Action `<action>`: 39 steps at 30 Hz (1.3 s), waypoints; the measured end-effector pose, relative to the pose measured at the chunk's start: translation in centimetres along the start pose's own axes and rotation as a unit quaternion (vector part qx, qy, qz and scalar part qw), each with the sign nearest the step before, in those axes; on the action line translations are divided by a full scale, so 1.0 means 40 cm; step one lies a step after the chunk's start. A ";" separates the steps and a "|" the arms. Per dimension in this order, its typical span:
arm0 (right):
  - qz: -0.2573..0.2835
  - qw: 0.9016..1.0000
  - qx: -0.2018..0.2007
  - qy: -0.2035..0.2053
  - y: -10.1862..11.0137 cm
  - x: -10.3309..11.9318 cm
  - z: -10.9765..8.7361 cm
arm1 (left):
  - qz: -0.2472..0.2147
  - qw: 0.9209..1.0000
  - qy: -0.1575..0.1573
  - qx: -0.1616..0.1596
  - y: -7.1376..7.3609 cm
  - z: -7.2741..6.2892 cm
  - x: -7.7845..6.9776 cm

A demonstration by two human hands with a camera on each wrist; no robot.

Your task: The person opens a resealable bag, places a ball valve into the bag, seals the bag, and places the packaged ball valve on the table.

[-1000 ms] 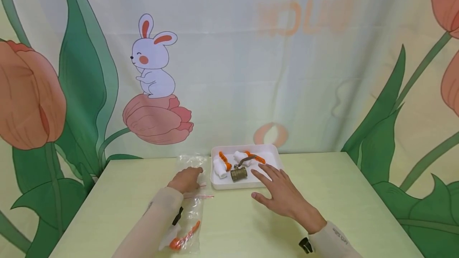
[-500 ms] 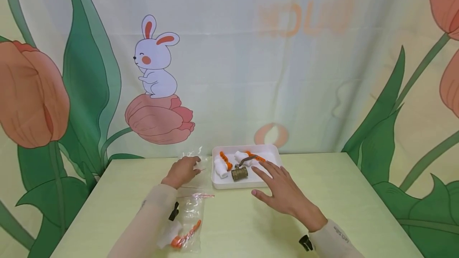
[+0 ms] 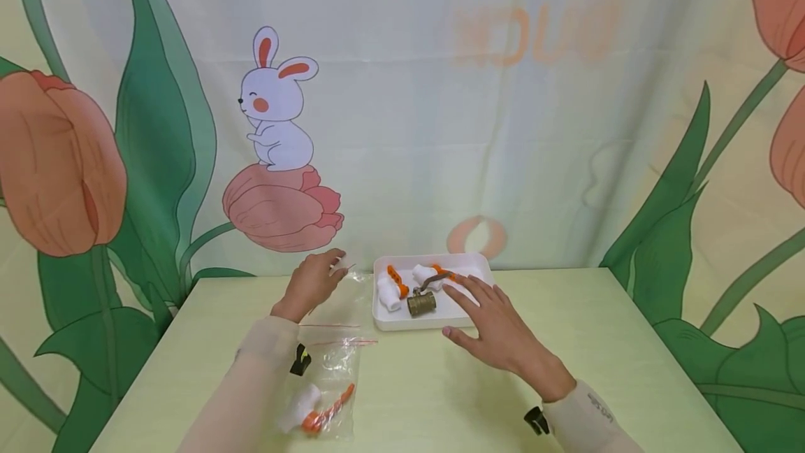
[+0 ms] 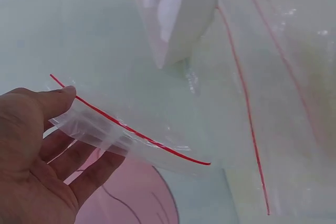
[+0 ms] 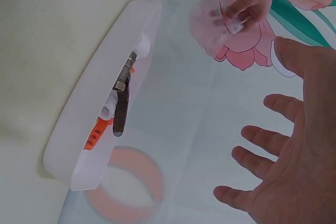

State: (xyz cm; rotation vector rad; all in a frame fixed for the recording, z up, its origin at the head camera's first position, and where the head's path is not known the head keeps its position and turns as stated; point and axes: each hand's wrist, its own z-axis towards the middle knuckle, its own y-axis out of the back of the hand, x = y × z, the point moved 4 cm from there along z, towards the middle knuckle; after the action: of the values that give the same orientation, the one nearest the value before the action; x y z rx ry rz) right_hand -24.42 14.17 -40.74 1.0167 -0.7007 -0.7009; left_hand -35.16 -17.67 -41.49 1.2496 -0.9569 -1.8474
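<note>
In the head view my left hand [image 3: 312,284] is raised at the back left of the table. Its thumb and fingers pinch the top of a clear zip bag [image 4: 118,135] beside the red zip line, as the left wrist view shows. Closer to me lies another clear zip bag [image 3: 342,362] with a white valve [image 3: 303,404] inside, its orange handle [image 3: 330,411] showing. My right hand [image 3: 503,338] hovers over the front right of the white tray [image 3: 409,325], fingers spread, holding nothing.
Inside the tray are a brass ball valve [image 3: 422,303] with a dark lever and two white plastic valves, one at the left [image 3: 390,292], one behind [image 3: 425,274], with orange handles. A printed curtain [image 3: 402,124] hangs along the table's [image 3: 597,341] back edge.
My left hand has moved up and a little left, lifting the top of the bag off the table. The right hand has stayed nearly still over the tray.
</note>
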 end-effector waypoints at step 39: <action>0.104 0.973 -0.196 0.063 0.202 0.159 0.042 | -0.433 0.892 -0.036 -0.125 0.119 -0.170 -0.379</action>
State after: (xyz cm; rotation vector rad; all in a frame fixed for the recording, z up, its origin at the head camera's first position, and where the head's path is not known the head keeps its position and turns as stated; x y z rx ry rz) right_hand -20.51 11.19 -31.53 0.6077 -0.5219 -0.5581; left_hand -23.67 -8.28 -32.65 1.5842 -0.1343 -2.5916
